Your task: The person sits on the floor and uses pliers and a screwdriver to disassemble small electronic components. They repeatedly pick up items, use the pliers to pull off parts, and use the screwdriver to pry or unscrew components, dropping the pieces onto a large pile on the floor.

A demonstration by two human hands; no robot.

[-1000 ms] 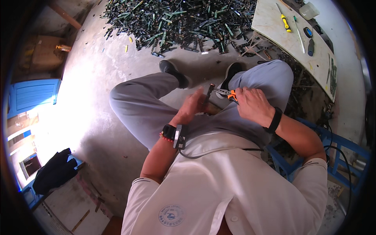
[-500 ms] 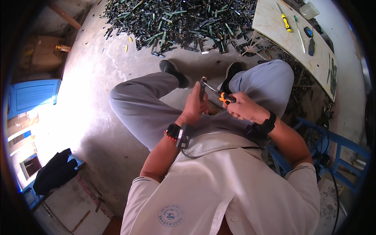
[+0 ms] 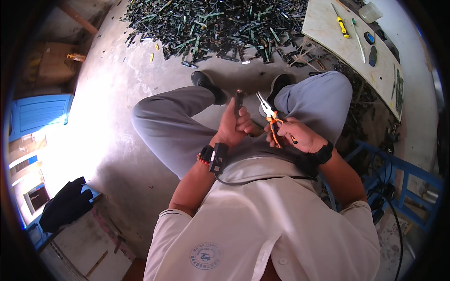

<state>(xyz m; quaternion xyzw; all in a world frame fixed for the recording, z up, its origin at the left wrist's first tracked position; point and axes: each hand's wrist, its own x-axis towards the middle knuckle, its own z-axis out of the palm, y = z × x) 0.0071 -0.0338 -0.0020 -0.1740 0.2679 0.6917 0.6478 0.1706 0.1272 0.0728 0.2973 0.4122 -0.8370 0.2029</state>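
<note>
Head view: the left hand (image 3: 231,125) clutches a dark strip (image 3: 239,100), long axis forward. Just right of the strip, apart, the right hand (image 3: 300,134) grips pliers (image 3: 270,114).

Just past six o'clock, your pale shirt (image 3: 262,220) carries a round blue emblem (image 3: 207,255) with small lettering (image 3: 206,244) around its ring. Nearer the centre, the black box (image 3: 219,160) at your left wrist (image 3: 217,141) bears pale markings (image 3: 216,170) too small to read.

Two hands (image 3: 302,134) — one dark strip (image 3: 238,101), one pliers (image 3: 271,115) — two shoes (image 3: 206,83).
</note>
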